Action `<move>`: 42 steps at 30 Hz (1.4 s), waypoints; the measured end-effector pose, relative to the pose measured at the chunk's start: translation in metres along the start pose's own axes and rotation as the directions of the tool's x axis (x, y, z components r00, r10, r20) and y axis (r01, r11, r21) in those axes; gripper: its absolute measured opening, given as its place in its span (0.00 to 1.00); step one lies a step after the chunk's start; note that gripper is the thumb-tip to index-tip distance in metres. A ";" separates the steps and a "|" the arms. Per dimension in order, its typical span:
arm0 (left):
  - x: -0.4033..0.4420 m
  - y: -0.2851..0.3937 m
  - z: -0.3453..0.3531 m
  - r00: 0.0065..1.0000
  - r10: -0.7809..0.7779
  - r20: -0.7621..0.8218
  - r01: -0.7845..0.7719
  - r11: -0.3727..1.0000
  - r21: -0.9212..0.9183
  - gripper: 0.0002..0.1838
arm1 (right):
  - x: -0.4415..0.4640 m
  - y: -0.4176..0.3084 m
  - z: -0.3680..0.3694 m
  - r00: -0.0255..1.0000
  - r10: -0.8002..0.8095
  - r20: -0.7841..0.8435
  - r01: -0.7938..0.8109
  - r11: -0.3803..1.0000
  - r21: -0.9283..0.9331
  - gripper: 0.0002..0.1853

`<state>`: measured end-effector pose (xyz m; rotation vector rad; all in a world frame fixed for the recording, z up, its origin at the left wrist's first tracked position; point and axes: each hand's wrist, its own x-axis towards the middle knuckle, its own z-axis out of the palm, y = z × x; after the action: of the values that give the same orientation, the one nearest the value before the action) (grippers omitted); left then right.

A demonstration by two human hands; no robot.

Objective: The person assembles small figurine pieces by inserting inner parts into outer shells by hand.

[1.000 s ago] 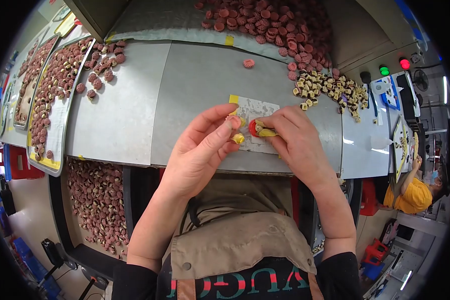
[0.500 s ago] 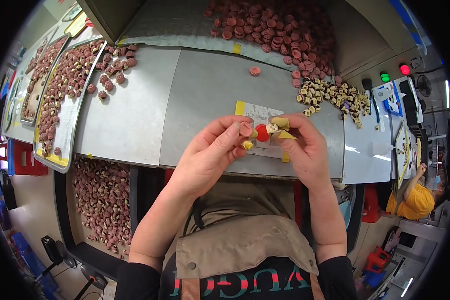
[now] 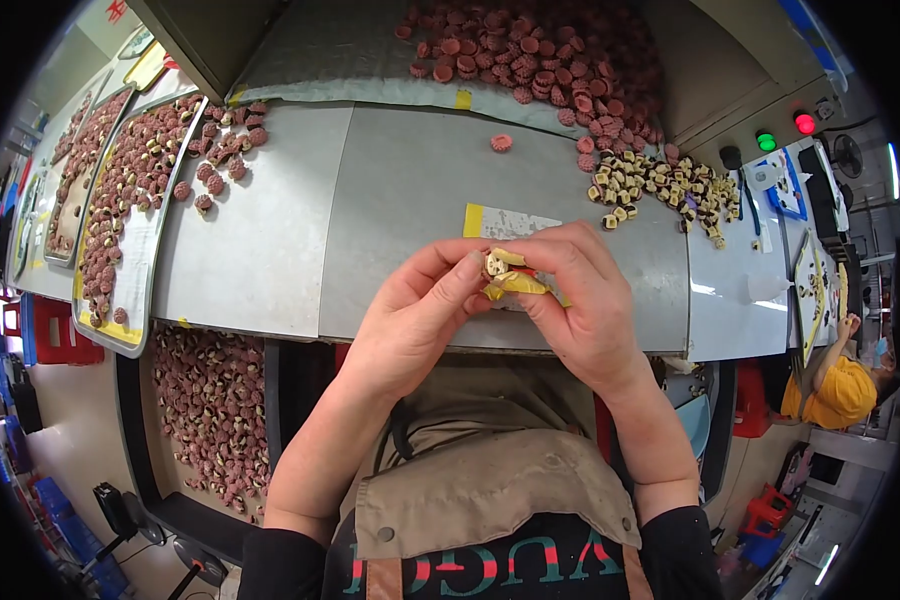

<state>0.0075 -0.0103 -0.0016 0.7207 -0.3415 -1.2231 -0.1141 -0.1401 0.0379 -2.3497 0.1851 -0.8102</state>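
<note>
Yellow coverings wrap some fingertips of both hands, which meet above the worktable. My left hand [image 3: 418, 305] is closed on a small pink bumpy cup, mostly hidden by the fingers. In my right hand [image 3: 585, 305], thumb and fingers close around a small cream-coloured block [image 3: 496, 264], pressed at the mouth of the cup. Whether the block sits inside the cup I cannot tell. Beneath the hands lies a whitish card [image 3: 515, 226] with yellow taped edges. One loose pink cup [image 3: 501, 143] rests farther up the table.
Pink cups [image 3: 530, 65] heap at the back, beside a pile of cream-and-dark blocks [image 3: 660, 188]. Filled pieces lie on a tray [image 3: 125, 335] at left and in a bin [image 3: 210, 400] below. A co-worker in a yellow shirt [image 3: 832, 392] is at far right.
My right hand has moved left, bringing the cream block against the pink cup in my left hand. A red round spot seen between the hands is now mostly covered.
</note>
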 end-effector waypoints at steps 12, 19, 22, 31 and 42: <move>-0.001 -0.009 0.005 0.988 0.130 -0.079 -0.116 0.979 0.166 0.14 | -0.015 0.004 0.012 0.971 0.238 -0.034 -0.220 0.936 0.273 0.12; 0.000 -0.007 0.004 0.993 0.099 -0.069 -0.090 0.987 0.132 0.15 | -0.012 0.008 0.009 0.993 0.113 -0.023 -0.109 0.982 0.157 0.13; 0.000 -0.006 0.003 0.995 0.081 -0.058 -0.074 0.991 0.114 0.15 | -0.010 0.006 0.007 0.996 0.084 -0.012 -0.082 0.990 0.118 0.14; 0.000 -0.005 0.008 0.992 0.086 -0.098 -0.071 0.987 0.143 0.15 | -0.011 0.006 0.009 0.995 0.096 -0.034 -0.090 0.985 0.147 0.15; 0.001 -0.005 0.003 0.999 0.024 -0.045 -0.018 0.993 0.113 0.17 | -0.003 0.002 -0.003 0.999 0.000 0.045 -0.004 0.997 0.075 0.17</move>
<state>0.0024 -0.0126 -0.0021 0.8392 -0.3805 -1.1722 -0.1178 -0.1422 0.0375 -2.2941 0.1353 -0.7495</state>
